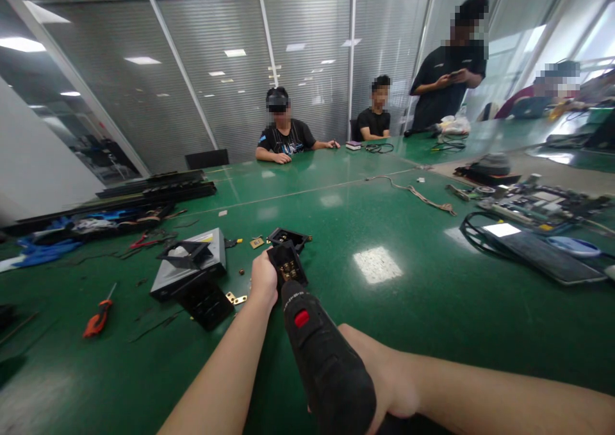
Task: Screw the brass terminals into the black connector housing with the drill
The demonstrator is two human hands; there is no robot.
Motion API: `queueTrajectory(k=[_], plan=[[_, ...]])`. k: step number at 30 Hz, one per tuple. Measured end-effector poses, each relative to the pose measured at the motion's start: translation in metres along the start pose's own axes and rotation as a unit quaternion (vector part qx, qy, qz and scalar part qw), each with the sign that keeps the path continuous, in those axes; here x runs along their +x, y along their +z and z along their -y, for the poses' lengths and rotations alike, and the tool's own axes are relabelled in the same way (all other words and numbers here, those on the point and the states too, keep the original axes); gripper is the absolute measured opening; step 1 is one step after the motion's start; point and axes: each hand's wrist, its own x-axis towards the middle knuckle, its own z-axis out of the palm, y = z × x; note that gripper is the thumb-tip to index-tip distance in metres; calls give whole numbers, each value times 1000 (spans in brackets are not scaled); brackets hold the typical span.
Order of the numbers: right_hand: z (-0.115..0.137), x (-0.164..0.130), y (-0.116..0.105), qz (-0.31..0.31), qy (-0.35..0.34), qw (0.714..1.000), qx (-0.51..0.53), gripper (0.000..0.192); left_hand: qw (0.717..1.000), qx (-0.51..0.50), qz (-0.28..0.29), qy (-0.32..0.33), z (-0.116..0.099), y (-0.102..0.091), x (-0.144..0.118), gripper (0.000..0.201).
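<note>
The left hand [263,280] was extended forward over the green table [408,294], forearm running up from the lower frame edge. Its fingers were clenched around a small black component [287,262], held just above the table surface with brass contacts facing the camera. The right hand [384,374] lay lower and nearer the camera, wrapped around the grip of a black power screwdriver [321,352] with a red switch on top. The tool's nose met the black component; the exact contact point could not be made out.

A second black part [288,236] lay on the table just beyond the held component. To the left sat a grey box [192,265] with a black frame on it, and a black panel [206,303] just beside it. An orange-handled screwdriver [98,320] lay well apart at the far left. To the right of the hands the table surface was open up to a dark flat panel [542,255] and circuit boards [542,204].

The screwdriver's bit was hidden behind its body. The right hand's fingers were covered by the tool, and the tool's base was cut off by the lower edge.
</note>
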Motion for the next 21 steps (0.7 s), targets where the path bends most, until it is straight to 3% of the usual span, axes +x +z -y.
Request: queueTrajectory(k=[21], plan=[[5, -5, 2, -21, 24, 999, -14, 68, 1000, 10, 1, -14, -7, 7, -8, 27]])
